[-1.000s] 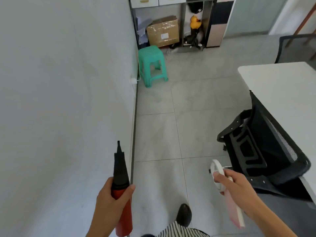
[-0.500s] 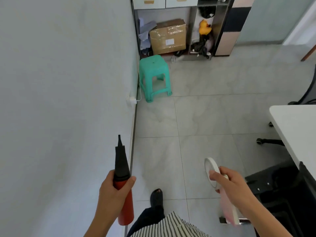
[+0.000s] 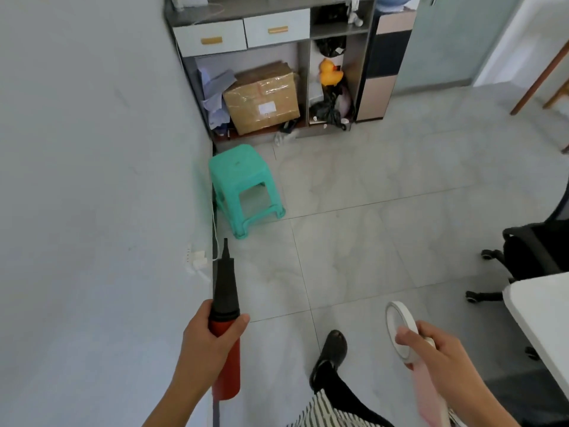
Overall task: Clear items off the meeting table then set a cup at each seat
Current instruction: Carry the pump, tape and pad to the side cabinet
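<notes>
Left hand (image 3: 212, 340) clamped on a red-and-black hand pump (image 3: 226, 318), right hand (image 3: 437, 352) closed on a roll of white tape (image 3: 400, 332) and a pink flat item (image 3: 428, 399).

Pump's long axis points forward and up toward the cabinet (image 3: 277, 35) ahead, beyond the green stool (image 3: 243, 186). The table (image 3: 542, 318) corner lies off to the right, beside the right hand. Judging by heading, both items go to the cabinet; neither hand is clearly nearer.

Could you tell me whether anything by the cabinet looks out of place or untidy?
Yes: the cardboard box sits tilted in the cabinet, papers slump beside it, and litter lies on the floor.
</notes>
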Available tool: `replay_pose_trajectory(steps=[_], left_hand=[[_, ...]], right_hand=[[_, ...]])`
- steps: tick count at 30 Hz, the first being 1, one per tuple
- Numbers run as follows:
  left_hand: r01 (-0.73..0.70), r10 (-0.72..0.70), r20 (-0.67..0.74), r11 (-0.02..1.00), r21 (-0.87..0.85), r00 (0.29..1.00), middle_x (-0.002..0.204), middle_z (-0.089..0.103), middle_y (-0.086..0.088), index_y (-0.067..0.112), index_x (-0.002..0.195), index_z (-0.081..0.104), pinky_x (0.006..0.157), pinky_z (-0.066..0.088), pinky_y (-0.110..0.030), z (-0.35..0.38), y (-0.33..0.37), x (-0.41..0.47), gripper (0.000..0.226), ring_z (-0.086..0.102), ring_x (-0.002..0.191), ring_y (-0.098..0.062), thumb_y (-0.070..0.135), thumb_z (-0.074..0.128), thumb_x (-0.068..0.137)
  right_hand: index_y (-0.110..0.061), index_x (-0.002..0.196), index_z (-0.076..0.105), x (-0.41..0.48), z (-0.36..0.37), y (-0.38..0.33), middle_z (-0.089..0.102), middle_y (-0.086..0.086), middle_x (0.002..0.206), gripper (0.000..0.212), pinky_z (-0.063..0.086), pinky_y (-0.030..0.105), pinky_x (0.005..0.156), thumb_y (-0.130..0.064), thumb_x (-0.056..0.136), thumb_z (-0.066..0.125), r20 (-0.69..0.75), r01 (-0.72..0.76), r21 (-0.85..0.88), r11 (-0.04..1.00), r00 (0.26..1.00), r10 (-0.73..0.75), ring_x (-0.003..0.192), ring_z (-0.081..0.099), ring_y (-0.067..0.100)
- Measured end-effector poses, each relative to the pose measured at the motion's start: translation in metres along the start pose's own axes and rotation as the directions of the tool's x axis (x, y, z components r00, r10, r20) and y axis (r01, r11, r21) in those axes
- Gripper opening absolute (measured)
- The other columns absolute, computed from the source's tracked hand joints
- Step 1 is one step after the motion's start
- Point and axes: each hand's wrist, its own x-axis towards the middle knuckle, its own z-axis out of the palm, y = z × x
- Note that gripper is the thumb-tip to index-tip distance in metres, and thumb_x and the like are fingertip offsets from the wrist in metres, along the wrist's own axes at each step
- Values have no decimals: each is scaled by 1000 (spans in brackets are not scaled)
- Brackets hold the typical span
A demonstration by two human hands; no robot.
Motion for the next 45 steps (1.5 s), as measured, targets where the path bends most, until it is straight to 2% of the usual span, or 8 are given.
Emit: replay_pose_trajectory(steps=[3, 9, 16, 22, 25, 28, 32, 45], left_hand=[[31, -32, -30, 999, -25, 999, 83, 69, -7, 16, 94, 61, 64, 50, -32, 19, 35, 53, 24, 67, 78, -27, 22, 79, 78], [52, -54, -79, 998, -38, 995, 79, 69, -5, 20, 89, 62, 64, 52, -32, 49, 101, 153, 21, 68, 72, -25, 24, 79, 77], [112, -122, -111, 990, -91, 986, 80, 69, -7, 22, 88, 61, 65, 54, -35, 81, 142, 286, 23, 69, 74, -27, 25, 80, 76], [86, -96, -115, 993, -87, 989, 80, 69, -10, 19, 88, 61, 70, 56, -44, 88, 202, 440, 23, 68, 75, -31, 22, 80, 76], [15, -20, -70, 997, -75, 997, 79, 67, -9, 19, 88, 60, 64, 51, -34, 93, 260, 520, 23, 66, 74, -29, 22, 79, 77], [-52, 52, 17, 999, -15, 999, 82, 65, -5, 20, 91, 58, 61, 49, -26, 107, 315, 593, 23, 65, 74, -22, 23, 78, 79], [-115, 115, 59, 993, -5, 992, 83, 66, -2, 18, 95, 60, 63, 49, -24, 130, 371, 683, 25, 65, 74, -20, 24, 78, 79], [81, -93, -166, 993, -81, 982, 77, 67, -3, 23, 88, 61, 58, 48, -28, 192, 467, 912, 24, 66, 70, -22, 23, 81, 74]], right_hand=[[-12, 56, 51, 75, -14, -40, 45, -4, 52, 38, 37, 22, 51, -22, 89, 66, 4, 31, -31, 999, 1000, -31, 46, 44, 8], [-23, 53, 41, 211, -28, -137, 37, -9, 51, 44, 32, 26, 52, -28, 91, 64, 125, 155, -83, 984, 982, -144, 49, 38, 13], [-16, 57, 42, 349, -16, -195, 36, -5, 55, 41, 35, 31, 57, -25, 90, 65, 201, 155, -72, 985, 970, -138, 52, 36, 13], [3, 68, 49, 468, -17, -258, 40, -2, 55, 37, 40, 35, 60, -23, 88, 68, 100, 69, -95, 993, 993, -60, 51, 42, 14], [-4, 62, 51, 523, -20, -311, 40, -5, 52, 36, 43, 37, 59, -23, 87, 69, 23, 80, -87, 993, 997, -78, 51, 41, 13], [-12, 58, 43, 572, -21, -354, 37, -7, 52, 41, 31, 31, 57, -28, 88, 67, 0, 102, -66, 993, 995, -102, 49, 37, 11], [-5, 63, 44, 648, -18, -389, 40, -5, 54, 40, 35, 33, 61, -27, 88, 67, 6, 82, -22, 996, 997, -82, 51, 39, 11], [-21, 54, 42, 982, -35, -558, 39, -5, 53, 43, 31, 29, 54, -29, 90, 65, 208, 174, -143, 974, 968, -142, 48, 35, 11]])
